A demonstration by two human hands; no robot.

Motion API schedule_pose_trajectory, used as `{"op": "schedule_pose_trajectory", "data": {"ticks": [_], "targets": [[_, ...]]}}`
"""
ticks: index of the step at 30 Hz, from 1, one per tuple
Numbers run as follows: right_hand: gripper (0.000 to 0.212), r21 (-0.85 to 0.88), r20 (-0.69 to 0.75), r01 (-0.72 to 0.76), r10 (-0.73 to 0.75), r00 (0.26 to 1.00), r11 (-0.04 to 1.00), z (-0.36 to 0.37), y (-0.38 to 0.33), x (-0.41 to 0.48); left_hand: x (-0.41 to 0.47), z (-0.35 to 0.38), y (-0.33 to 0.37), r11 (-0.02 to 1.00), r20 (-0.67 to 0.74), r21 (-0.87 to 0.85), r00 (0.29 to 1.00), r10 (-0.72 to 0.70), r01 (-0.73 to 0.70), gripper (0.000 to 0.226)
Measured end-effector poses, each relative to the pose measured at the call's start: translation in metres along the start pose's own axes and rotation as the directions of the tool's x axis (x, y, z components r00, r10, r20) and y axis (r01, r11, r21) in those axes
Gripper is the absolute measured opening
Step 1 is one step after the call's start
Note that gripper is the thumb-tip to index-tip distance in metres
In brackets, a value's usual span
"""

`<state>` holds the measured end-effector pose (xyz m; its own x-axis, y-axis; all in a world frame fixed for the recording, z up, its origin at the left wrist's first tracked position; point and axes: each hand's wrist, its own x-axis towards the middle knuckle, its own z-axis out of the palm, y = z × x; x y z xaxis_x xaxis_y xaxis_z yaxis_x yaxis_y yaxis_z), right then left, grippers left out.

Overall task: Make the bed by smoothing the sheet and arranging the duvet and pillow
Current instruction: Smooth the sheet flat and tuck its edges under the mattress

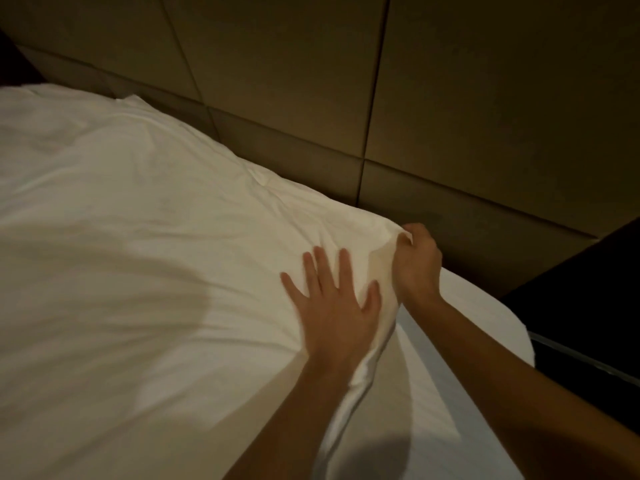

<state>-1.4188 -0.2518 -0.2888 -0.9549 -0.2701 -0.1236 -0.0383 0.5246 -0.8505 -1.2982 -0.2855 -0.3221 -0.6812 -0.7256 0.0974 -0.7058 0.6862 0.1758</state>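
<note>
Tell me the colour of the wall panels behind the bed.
Plain tan-brown wall panels with dark seams, seen in the head view.

The duvet (138, 237) is soft white cloth, matt and finely creased. Beside it, the sheet (426, 410) is smoother white cloth. Behind the duvet, the wall panels (485, 98) look matt and padded.

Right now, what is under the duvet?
White sheet shows past the duvet, whose corner the right hand grips. The left hand presses on top; the rest underneath is covered.

Dim, warm light — soft shadows pool on the duvet (138, 209). Frame's soft, left hand (334, 306) motion-blurred.
</note>
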Motion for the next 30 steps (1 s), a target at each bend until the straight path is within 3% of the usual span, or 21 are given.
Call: {"op": "schedule_pose_trajectory", "data": {"ticks": [4,7,9,11,14,16,18,19,23,30], "targets": [[0.015,0.114,0.020,-0.005,0.003,1.000,0.993,-0.009,-0.009,0.018,-0.010,0.001,0.019,0.996,0.090,0.073,0.995,0.051,-0.058,0.095],[0.020,-0.046,-0.008,0.187,-0.188,0.982,0.981,-0.011,-0.016,0.031,-0.004,-0.002,0.022,0.990,0.134,0.129,0.990,0.042,-0.059,0.098],[0.017,-0.184,0.017,0.357,-0.360,0.933,0.916,-0.013,-0.020,0.034,0.001,-0.006,0.023,0.984,0.162,0.163,0.986,0.037,-0.064,0.094],[0.013,-0.285,0.079,0.446,-0.442,0.893,0.849,-0.016,-0.020,0.038,0.003,-0.007,0.024,0.992,0.149,0.109,0.988,0.041,-0.058,0.083],[0.013,-0.293,0.252,0.364,-0.296,0.921,0.884,-0.018,-0.015,0.042,-0.001,-0.004,0.021,0.995,0.174,0.056,0.982,0.074,-0.085,0.073],[0.019,-0.092,0.313,0.113,-0.079,0.947,0.989,-0.021,-0.015,0.045,-0.003,-0.004,0.022,0.996,0.140,0.046,0.988,0.071,-0.079,0.071],[0.030,0.055,0.357,-0.115,0.088,0.930,0.992,-0.027,-0.015,0.047,-0.005,-0.007,0.024,0.996,0.142,0.037,0.987,0.073,-0.079,0.068],[0.035,0.034,0.396,-0.170,0.143,0.907,0.985,-0.030,-0.013,0.048,-0.006,-0.007,0.024,0.995,0.151,0.044,0.986,0.078,-0.086,0.068],[0.027,-0.166,0.481,-0.095,0.165,0.861,0.981,-0.033,0.001,0.042,-0.005,-0.006,0.024,0.998,0.144,0.033,0.988,0.057,-0.062,0.068],[0.023,-0.248,0.268,0.145,-0.076,0.960,0.958,-0.032,-0.002,0.048,-0.003,-0.005,0.026,0.999,0.149,-0.024,0.988,0.039,-0.036,0.066]]}}
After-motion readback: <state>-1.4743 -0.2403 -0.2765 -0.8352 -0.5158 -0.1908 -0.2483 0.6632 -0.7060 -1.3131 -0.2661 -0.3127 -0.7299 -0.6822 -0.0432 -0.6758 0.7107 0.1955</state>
